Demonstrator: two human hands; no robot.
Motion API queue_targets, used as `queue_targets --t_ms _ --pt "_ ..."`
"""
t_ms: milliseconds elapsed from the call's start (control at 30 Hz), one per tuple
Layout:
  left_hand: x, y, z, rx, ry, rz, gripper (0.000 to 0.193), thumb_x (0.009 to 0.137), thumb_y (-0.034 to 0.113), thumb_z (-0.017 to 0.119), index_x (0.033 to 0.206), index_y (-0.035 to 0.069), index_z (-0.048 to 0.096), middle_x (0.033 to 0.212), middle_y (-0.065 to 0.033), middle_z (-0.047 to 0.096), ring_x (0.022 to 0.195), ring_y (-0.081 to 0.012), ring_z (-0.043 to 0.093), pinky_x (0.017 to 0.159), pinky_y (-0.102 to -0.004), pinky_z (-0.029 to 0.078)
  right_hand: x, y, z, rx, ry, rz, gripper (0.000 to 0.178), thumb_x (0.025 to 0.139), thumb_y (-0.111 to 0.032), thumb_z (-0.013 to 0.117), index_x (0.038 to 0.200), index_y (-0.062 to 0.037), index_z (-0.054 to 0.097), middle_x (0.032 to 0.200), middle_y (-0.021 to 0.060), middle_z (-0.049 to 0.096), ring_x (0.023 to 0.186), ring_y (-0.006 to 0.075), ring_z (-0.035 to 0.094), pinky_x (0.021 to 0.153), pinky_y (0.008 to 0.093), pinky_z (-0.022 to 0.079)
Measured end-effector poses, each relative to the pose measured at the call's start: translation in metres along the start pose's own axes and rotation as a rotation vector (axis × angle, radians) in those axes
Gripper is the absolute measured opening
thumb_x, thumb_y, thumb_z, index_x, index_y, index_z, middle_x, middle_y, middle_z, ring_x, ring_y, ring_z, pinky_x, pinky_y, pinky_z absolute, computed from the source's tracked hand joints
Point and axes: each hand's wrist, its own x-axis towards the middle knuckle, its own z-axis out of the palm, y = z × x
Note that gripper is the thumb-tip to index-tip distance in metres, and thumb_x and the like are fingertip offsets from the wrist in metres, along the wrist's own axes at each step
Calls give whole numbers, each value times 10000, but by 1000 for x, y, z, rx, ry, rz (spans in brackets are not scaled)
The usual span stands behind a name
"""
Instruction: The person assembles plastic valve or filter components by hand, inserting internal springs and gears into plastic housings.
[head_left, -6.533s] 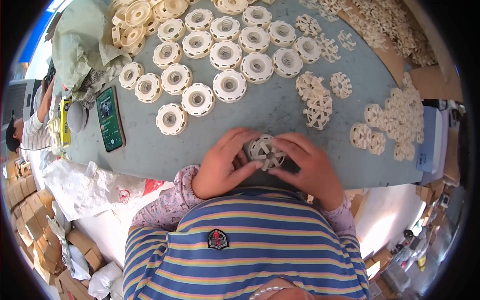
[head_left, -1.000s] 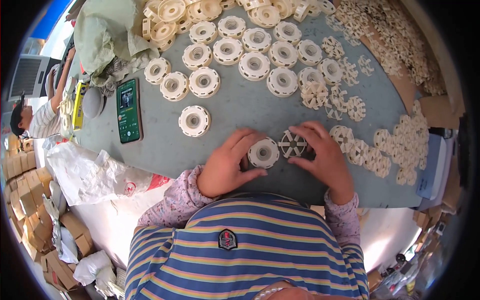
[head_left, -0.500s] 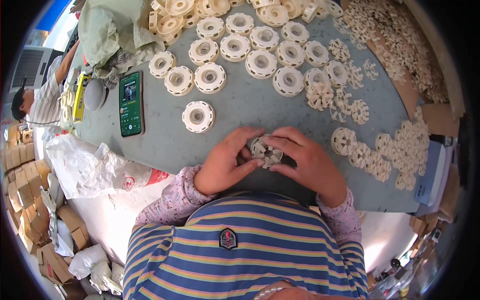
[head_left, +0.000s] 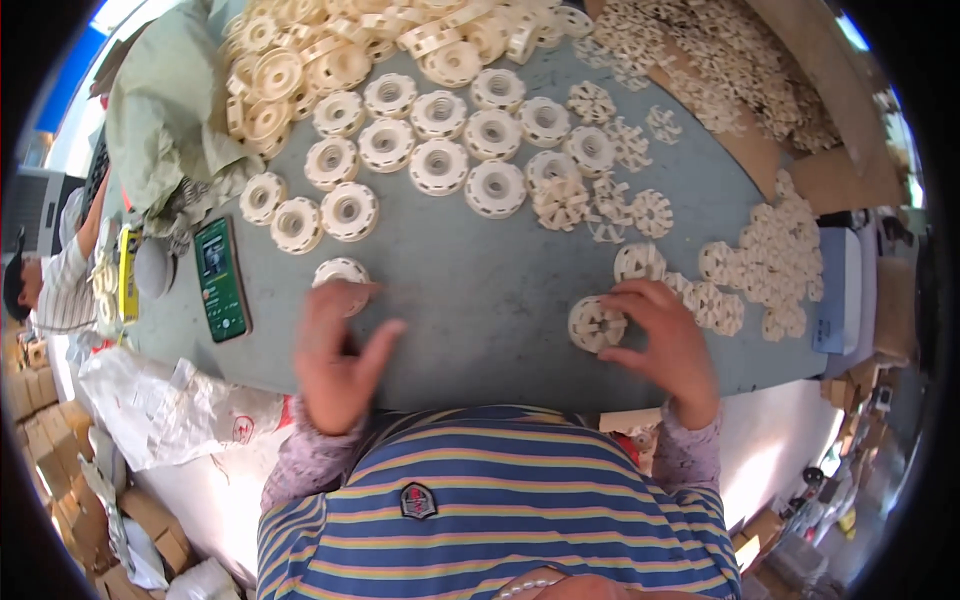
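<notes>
My right hand [head_left: 662,335] holds a cream plastic wheel [head_left: 592,325] topped with toothed segments, thumb and fingers at its right edge, low over the grey table or resting on it. At the left, my left hand [head_left: 335,365] is slightly blurred, thumb and fingers apart, its fingertips at the near edge of a round cream housing [head_left: 340,268]. Whether they touch it is hard to tell. Several similar housings [head_left: 438,165] with coil springs in their centres stand in rows beyond. Another segment-topped wheel [head_left: 638,261] lies just past my right hand.
A heap of cream rings [head_left: 290,75] fills the far side. Loose toothed pieces [head_left: 775,245] lie at the right, more on cardboard [head_left: 735,155] at the far right. A phone [head_left: 222,280], green cloth [head_left: 170,100] and plastic bag [head_left: 160,400] are at left. Another person [head_left: 65,285] sits far left.
My hands, together around the segment-topped wheel before, have parted. The right carried the wheel rightward; the left moved left to the single housing. The view has shifted too.
</notes>
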Motion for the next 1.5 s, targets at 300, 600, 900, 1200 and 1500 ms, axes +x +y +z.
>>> queue_targets --t_ms 300,600,900,1200,1500 --pt "2 -34 9 344 96 8 736 759 169 961 1416 82 640 1359 -140 612 929 -258 684 696 -334 568 83 50 13 -123 418 -84 565 777 -277 919 1274 -88 729 1246 117 702 1211 351 656 1027 470 543" --pt "-1 16 55 -13 -326 175 771 738 163 949 1439 94 636 1376 -156 618 1031 -321 716 768 -378 613 66 5 19 441 -72 132 207 995 -182 665 1130 -27 690 1072 160 758 870 324 738 764 406 565" --pt "3 20 71 -93 -420 243 772 768 147 926 1469 98 607 1429 -130 617 922 -288 732 741 -377 624 37 -13 17 107 238 -32 284 932 -189 791 1196 -104 732 1066 109 737 884 299 714 827 435 564" --pt "-1 15 57 -144 -428 237 796 740 107 939 1463 74 609 1442 -149 615 884 -273 713 726 -360 604 2 -2 55 -28 387 -148 497 799 -147 864 1265 -115 695 1155 92 695 1086 307 659 893 455 554" --pt "-7 13 49 -242 -499 52 809 762 133 965 1482 58 605 1443 -146 620 775 -175 663 693 -300 573 -10 -36 52 122 118 -358 619 760 -227 914 1315 -96 674 1295 115 650 1139 342 653 973 464 549"
